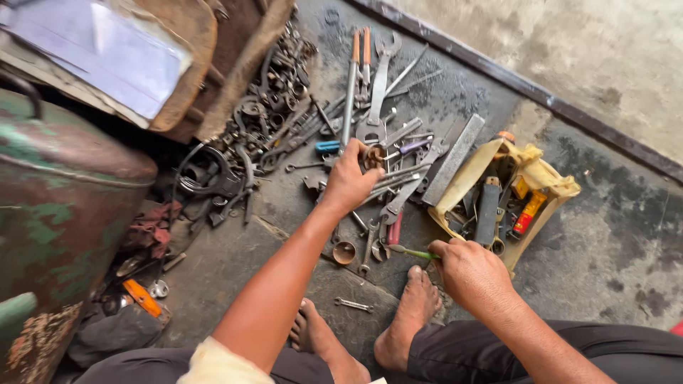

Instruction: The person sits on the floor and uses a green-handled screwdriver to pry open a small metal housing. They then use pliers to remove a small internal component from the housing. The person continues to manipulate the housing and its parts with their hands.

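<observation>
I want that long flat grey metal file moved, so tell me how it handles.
The long flat grey metal file looks stiff and probably heavy for its size. Being flat, it should slide rather than roll. One end rests on the yellow cloth tool bag, so it may tip.

Left arm: bare, stretched forward.
Left hand: palm down, fingers curled shut around something small.
Right arm: bent, forearm angled inward.
Right hand: loosely fisted, knuckles up.
Feet: bare, flat, between the arms.
</observation>
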